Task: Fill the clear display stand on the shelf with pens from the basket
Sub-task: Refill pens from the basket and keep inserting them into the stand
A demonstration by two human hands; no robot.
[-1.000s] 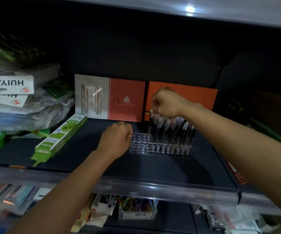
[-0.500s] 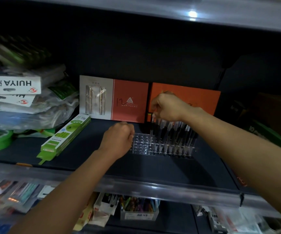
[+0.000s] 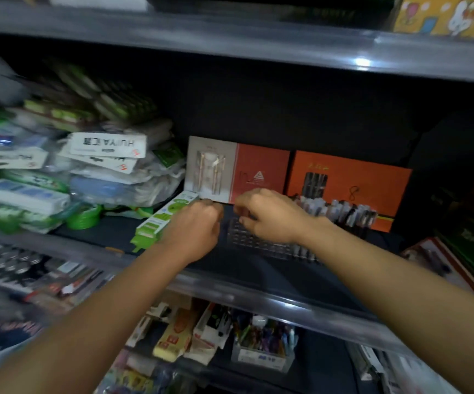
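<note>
The clear display stand (image 3: 261, 245) sits on the dark shelf (image 3: 258, 268), its grid of holes bare on the left. Several dark pens (image 3: 344, 214) stand upright in its right part. My left hand (image 3: 194, 227) is a closed fist just left of the stand's near-left corner; what it holds, if anything, is hidden. My right hand (image 3: 272, 216) hovers over the stand's left half, thumb and fingers loosely curled toward the left fist, with no pen visible between them. No basket is in view.
Red and orange gift boxes (image 3: 344, 180) lean against the back wall behind the stand. A green flat pack (image 3: 167, 217) lies to the left, beside piled plastic-wrapped packs (image 3: 102, 166). A grey box of coloured pens (image 3: 261, 345) sits on the shelf below.
My right hand has left the pen tops and moved left across the stand toward my left fist. The camera has tilted and shifted, and the picture is blurred.
</note>
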